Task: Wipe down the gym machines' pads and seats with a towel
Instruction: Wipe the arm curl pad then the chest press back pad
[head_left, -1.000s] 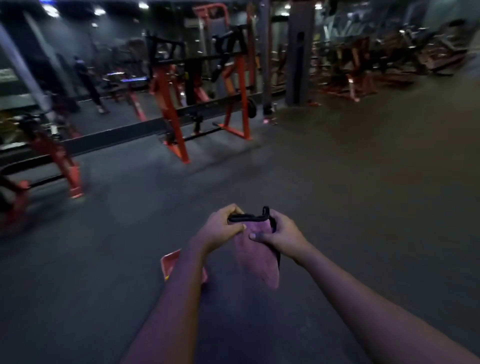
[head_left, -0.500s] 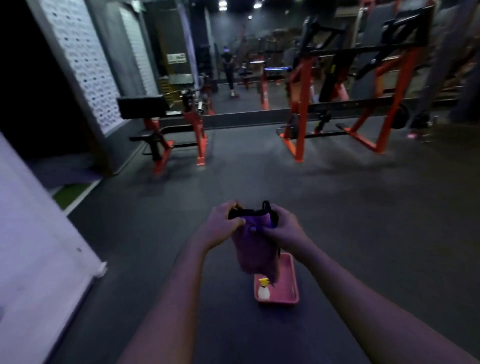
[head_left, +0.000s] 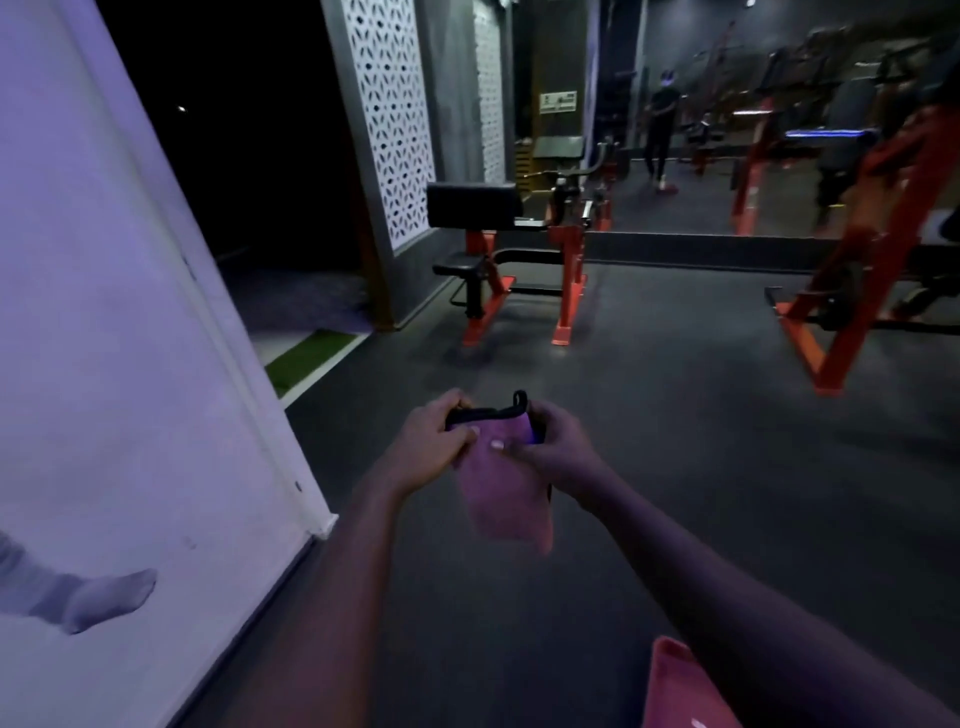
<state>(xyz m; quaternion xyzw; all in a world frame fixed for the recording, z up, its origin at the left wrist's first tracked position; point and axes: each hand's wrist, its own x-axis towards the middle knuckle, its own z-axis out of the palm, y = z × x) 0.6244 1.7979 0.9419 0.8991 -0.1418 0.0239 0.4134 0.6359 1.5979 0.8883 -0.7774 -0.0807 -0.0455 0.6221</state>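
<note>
Biggest thing in view was the plain white wall (head_left: 104, 312) filling our 9 o'clock, smooth and matte. The dark rubbery floor (head_left: 675, 467) ran everywhere else, and we'd guess it's there for grip and dropped weights. At 2 o'clock sat an orange steel frame (head_left: 831, 374), all angular tubing, too blurry for us to tell what padding it carried. Dead ahead at 12 was a smaller machine (head_left: 566, 291) on orange legs, with a blocky black pad (head_left: 472, 205) up top and a little flat seat (head_left: 457, 269) lower at its left. Both looked like smooth vinyl-type upholstery, so probably the next surfaces to wipe, though we stood well apart from them. Down at 5 o'clock a pink plastic tray (head_left: 680, 686) with a raised rim lay on the floor, partly hidden by our right forearm. The towel (head_left: 504, 493) was mid-view, up in the air and touching no pad: soft pink cloth with a black-trimmed top edge and a small loop, hanging limp. Our left hand (head_left: 431, 447) and right hand (head_left: 550, 447) each pinched that top edge, thumbs in front, fingers curled behind, close together. We reckon that was to ready it for wiping.
</note>
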